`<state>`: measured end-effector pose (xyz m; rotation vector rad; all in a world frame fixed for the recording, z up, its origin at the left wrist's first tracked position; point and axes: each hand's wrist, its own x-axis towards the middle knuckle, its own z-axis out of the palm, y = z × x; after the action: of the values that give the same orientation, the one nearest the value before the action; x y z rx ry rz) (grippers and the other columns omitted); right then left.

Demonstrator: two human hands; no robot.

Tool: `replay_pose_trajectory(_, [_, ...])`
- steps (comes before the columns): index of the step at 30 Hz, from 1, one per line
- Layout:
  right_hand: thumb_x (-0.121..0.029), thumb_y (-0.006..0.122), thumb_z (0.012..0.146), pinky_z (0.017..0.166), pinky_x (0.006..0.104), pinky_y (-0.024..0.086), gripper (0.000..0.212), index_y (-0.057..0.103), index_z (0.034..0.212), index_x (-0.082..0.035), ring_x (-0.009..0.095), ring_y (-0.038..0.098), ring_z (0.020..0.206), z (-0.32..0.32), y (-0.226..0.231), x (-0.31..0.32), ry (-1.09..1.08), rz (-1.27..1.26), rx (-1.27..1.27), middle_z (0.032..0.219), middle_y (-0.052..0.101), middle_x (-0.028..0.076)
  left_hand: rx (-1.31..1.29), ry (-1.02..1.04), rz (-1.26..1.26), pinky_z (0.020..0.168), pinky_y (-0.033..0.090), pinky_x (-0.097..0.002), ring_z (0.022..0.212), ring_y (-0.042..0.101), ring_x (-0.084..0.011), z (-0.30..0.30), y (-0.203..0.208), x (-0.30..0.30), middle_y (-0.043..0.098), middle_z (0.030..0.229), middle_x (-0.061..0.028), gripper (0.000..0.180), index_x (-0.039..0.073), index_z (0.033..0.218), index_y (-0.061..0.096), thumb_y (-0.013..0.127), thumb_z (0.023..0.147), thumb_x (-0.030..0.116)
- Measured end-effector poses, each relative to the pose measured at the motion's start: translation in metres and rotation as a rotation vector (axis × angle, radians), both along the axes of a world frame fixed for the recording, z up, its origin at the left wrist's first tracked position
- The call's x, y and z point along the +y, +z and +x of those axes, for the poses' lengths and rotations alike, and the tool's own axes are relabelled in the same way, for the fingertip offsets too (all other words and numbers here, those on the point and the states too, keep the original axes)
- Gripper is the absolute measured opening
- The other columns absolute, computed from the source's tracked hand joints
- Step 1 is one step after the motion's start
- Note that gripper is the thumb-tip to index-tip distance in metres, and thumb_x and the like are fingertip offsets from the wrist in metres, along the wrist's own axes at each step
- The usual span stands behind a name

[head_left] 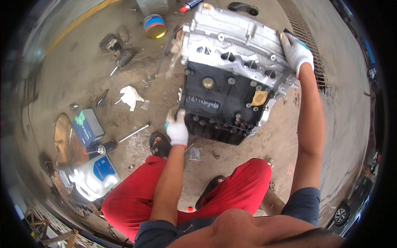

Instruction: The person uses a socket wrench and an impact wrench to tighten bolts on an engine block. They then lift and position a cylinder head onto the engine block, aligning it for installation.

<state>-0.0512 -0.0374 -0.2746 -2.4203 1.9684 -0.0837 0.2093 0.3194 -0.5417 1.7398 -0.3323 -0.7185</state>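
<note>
A car engine (225,78) is in front of me, tilted, with its silver cylinder head (235,31) on the far side and its black block (206,93) toward me. Several ports show along the head, and a yellow cover patch (259,98) sits on the block's right part. My left hand (178,129), in a white glove, grips the block's near left corner. At the far right end of the head, my right hand (297,53), also gloved, is closed round the edge; some of its fingers are hidden behind the metal. The engine's underside is out of sight.
To the left on the concrete lie a cordless drill (118,53), a crumpled white glove (131,97), a metal bar (133,133), a blue box (88,127), a spray can (108,146) and a white jug (95,175). A tin (155,27) stands farther off. A drain grate (304,29) runs at right.
</note>
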Motion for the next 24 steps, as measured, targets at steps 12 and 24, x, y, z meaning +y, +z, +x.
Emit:
replay_pose_trajectory(12, [-0.063,0.041,0.11,0.117,0.0446,0.046,0.068,0.064,0.149,-0.012,0.042,0.059,0.139,-0.001,-0.057,-0.006,0.155,0.097,0.003,0.147,0.065,0.023,-0.386,0.087,0.31,0.093,0.054,-0.0512,0.101,0.07,-0.0399,-0.041,0.011,0.07,0.076,0.1,-0.0173,0.026,0.007,0.105,0.073,0.078,0.093,0.03])
replay_pose_trajectory(24, [-0.059,0.048,0.111,0.113,0.0417,0.048,0.068,0.061,0.152,-0.006,0.04,0.063,0.135,-0.01,-0.076,-0.005,0.064,0.132,-0.212,0.145,0.067,0.024,-0.481,0.015,0.263,0.095,0.052,-0.0536,0.105,0.067,-0.0404,-0.037,0.012,0.069,0.076,0.104,-0.0126,0.026,0.012,0.108,0.07,0.073,0.1,0.036])
